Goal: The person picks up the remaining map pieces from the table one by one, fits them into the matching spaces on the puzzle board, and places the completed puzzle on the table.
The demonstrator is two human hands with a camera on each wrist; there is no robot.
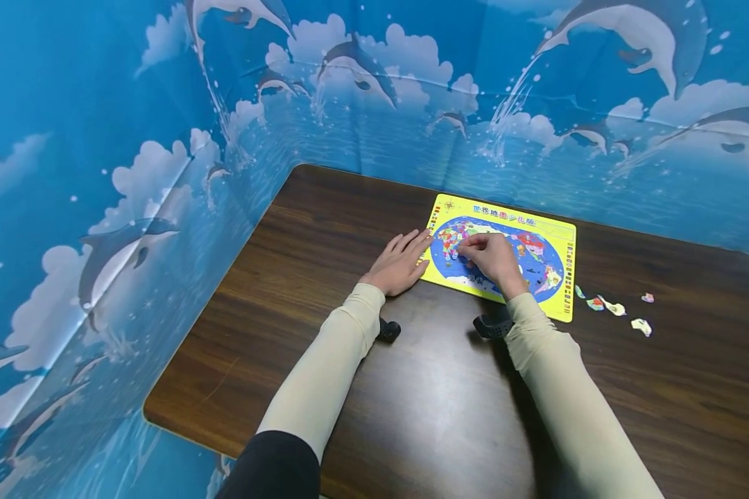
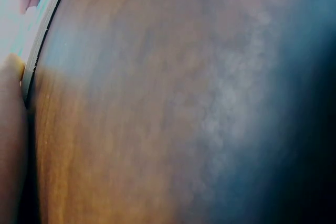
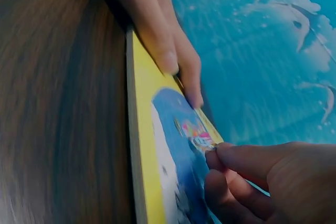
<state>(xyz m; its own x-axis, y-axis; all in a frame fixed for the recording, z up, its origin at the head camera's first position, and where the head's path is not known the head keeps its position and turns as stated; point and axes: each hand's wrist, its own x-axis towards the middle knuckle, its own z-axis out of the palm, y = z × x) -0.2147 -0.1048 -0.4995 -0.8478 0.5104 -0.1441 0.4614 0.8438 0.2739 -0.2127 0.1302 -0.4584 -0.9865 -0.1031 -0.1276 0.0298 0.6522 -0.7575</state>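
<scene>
A yellow world map puzzle board with a blue oval map lies near the table's far edge. My left hand, fingers straight, rests at the board's left edge; in the right wrist view its thumb touches the yellow border. Over the left half of the map my right hand pinches a small puzzle piece between thumb and fingertips. Most of that piece is hidden by the fingers. Colourful pieces fill much of the map. The left wrist view shows mainly blurred table, with bits of the hands at its left side.
Several loose puzzle pieces, among them a whitish one and a pink one, lie right of the board on the dark wooden table. A blue curtain printed with dolphins hangs behind the table and along its left side.
</scene>
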